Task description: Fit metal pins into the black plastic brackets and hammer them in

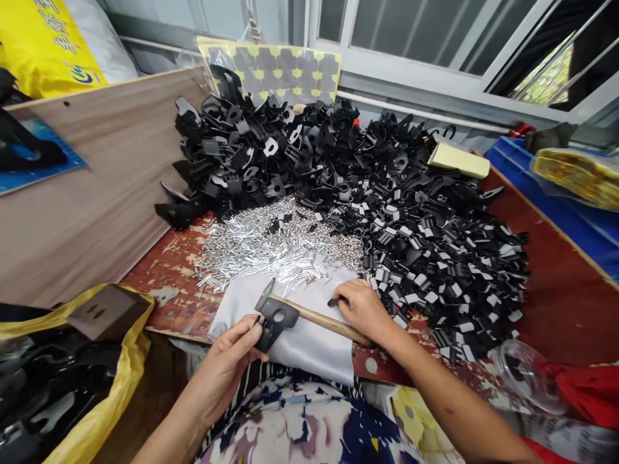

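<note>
While the left hand (227,361) pinches a flat black plastic clip piece with a round hole (275,320) between thumb and fingers, the right hand (362,309) lies palm-down on the white cloth (309,341), fingertips pinching a tiny black part (332,301). A small wooden-handled hammer (319,319) lies under that right grip, its metal head just above the left grip's clip. Just beyond both grips there's a heap of shiny silver metal pins (275,248), and past that a huge pile of black plastic clips (387,193) on the worn red table (556,290).
</note>
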The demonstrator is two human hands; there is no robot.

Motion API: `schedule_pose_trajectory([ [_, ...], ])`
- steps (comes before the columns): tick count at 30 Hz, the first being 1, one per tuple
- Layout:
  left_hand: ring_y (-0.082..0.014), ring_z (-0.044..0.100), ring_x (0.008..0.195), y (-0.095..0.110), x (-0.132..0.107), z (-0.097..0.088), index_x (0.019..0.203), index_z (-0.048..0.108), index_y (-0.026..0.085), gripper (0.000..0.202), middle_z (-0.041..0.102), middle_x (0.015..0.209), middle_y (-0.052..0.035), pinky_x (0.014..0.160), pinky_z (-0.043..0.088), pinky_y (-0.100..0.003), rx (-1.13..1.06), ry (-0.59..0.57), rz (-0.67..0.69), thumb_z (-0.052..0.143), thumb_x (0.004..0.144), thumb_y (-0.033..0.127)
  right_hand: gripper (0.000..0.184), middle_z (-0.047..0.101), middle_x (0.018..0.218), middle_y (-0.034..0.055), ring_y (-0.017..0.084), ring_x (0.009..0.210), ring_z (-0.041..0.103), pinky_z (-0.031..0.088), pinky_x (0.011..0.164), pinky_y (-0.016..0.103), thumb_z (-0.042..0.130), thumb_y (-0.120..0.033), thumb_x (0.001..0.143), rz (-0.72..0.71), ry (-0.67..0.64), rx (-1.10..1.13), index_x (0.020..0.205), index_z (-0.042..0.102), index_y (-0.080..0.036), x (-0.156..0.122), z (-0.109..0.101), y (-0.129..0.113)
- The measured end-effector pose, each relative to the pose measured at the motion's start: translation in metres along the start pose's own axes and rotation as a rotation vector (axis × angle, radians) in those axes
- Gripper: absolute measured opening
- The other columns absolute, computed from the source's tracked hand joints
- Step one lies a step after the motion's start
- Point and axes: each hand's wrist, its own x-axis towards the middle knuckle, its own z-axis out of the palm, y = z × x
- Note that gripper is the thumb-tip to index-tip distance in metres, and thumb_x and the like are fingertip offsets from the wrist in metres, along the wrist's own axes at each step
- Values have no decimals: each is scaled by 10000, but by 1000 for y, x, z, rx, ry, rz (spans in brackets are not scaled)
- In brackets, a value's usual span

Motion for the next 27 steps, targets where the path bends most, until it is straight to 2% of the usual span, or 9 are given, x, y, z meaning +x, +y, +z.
schedule_pose_trajectory([
  [3, -166, 528, 856, 3, 3, 7, 784, 809, 181, 304, 556, 1105, -70, 632, 567, -227, 101, -80, 54, 874, 716, 471, 281, 733, 896, 75, 235, 902, 669, 517, 865, 385, 533, -65, 863, 24, 103, 30, 974, 745, -212, -9, 18, -16],
  [7, -154, 528, 796, 4, 8, 30, 775, 807, 181, 295, 551, 1006, -60, 613, 581, -237, 102, -200, 49, 877, 708, 460, 154, 780, 986, 47, 225, 933, 720, 548, 948, 415, 640, -204, 908, 104, 336, 401, 975, 767, -261, -1, 14, -46],
  [11, -167, 548, 827, 5, 11, 53, 804, 819, 183, 279, 562, 1005, -65, 634, 601, -256, 21, -254, 80, 875, 716, 442, 200, 779, 887, -2, 220, 861, 719, 379, 1178, 558, 646, -183, 898, -19, 356, 502, 962, 781, -315, 6, 19, -81],
  [13, -184, 553, 871, 5, 10, 58, 813, 816, 182, 265, 566, 1021, -72, 658, 615, -273, -9, -256, 119, 864, 734, 430, 274, 772, 870, -14, 222, 861, 711, 318, 1207, 596, 619, -150, 896, -66, 364, 490, 1014, 779, -339, 6, 23, -89],
  [16, -189, 563, 877, 5, 9, 59, 811, 807, 175, 255, 567, 1005, -70, 661, 617, -280, -12, -252, 158, 846, 759, 421, 361, 762, 861, -12, 232, 859, 700, 321, 1193, 628, 578, -133, 897, -96, 369, 453, 1092, 769, -369, 2, 28, -91],
  [19, -179, 568, 848, 3, 11, 54, 800, 804, 173, 245, 559, 968, -60, 640, 607, -266, 5, -268, 176, 828, 782, 416, 400, 745, 841, -1, 252, 859, 690, 354, 1164, 651, 559, -158, 903, -123, 336, 377, 1155, 751, -403, -4, 31, -91],
  [22, -172, 566, 826, 0, 13, 46, 820, 814, 180, 228, 529, 1006, -62, 594, 602, -258, 44, -259, 214, 824, 785, 405, 391, 738, 890, 16, 242, 895, 689, 400, 1155, 600, 552, -191, 930, -119, 243, 459, 1231, 723, -371, -11, 34, -94],
  [25, -186, 572, 858, 0, 16, 37, 818, 818, 190, 219, 511, 1178, -92, 542, 591, -255, 125, -222, 250, 819, 783, 407, 344, 759, 1030, 30, 211, 979, 698, 399, 1177, 514, 551, -229, 965, -60, 104, 651, 1257, 714, -309, -15, 34, -94],
  [27, -230, 584, 943, 2, 16, 31, 805, 815, 191, 226, 490, 1344, -115, 528, 578, -255, 206, -240, 243, 794, 804, 416, 309, 770, 1077, 39, 209, 1020, 704, 444, 1134, 471, 561, -272, 974, -42, -60, 720, 1231, 731, -277, -11, 29, -85],
])
